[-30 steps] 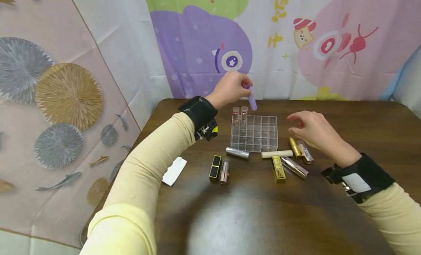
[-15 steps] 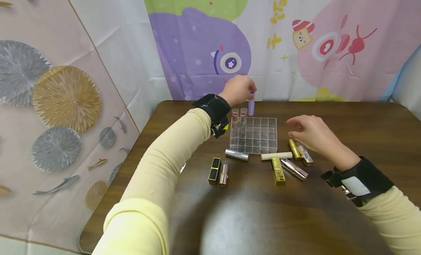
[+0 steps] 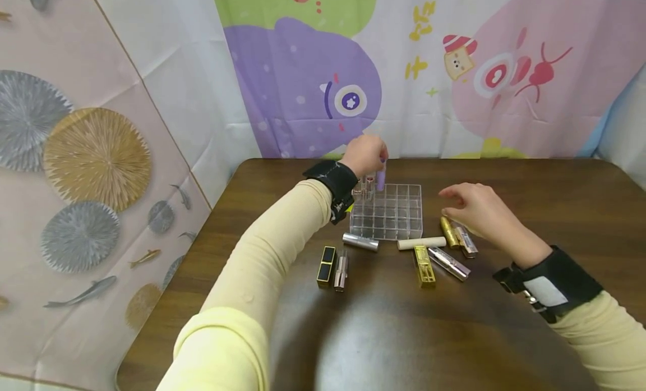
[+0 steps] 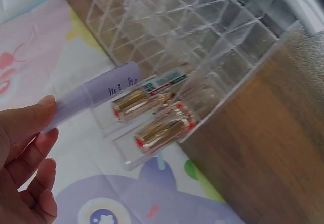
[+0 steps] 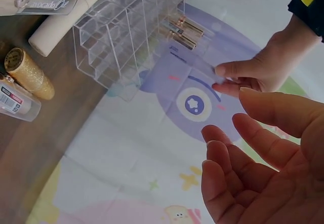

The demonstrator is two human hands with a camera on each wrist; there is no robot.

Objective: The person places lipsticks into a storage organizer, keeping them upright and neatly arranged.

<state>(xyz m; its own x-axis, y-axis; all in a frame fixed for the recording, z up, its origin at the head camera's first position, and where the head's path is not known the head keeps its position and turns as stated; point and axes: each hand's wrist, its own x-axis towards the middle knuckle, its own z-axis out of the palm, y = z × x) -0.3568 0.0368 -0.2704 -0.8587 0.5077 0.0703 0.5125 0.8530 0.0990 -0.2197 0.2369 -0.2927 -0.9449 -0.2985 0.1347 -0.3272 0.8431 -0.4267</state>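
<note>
My left hand (image 3: 365, 154) pinches the upper end of a slim purple lipstick tube (image 4: 96, 91) between thumb and fingers. Its lower end is at the back row of a clear lipstick organizer (image 3: 413, 212). Right beside it, two clear-capped lipsticks (image 4: 164, 127) with gold inner tubes stand in back corner compartments. My right hand (image 3: 476, 208) holds nothing, its fingers loosely bent and thumb apart. It hovers to the right of the organizer, near a gold glittery tube (image 3: 450, 232) and a clear-capped lipstick (image 3: 465, 240) on the table.
In front of the organizer lie a silver tube (image 3: 360, 242), a cream tube (image 3: 421, 243), a gold box-shaped lipstick (image 3: 425, 266) and a shiny silver-pink lipstick (image 3: 449, 263). Further left are a black-and-gold lipstick (image 3: 326, 266) and a rose-gold one (image 3: 341, 271). A patterned curtain (image 3: 303, 88) hangs behind the table.
My left hand has moved down with the purple tube, turning it from slanted to nearly upright and bringing it to the organizer's back row. The right hand stays about where it was.
</note>
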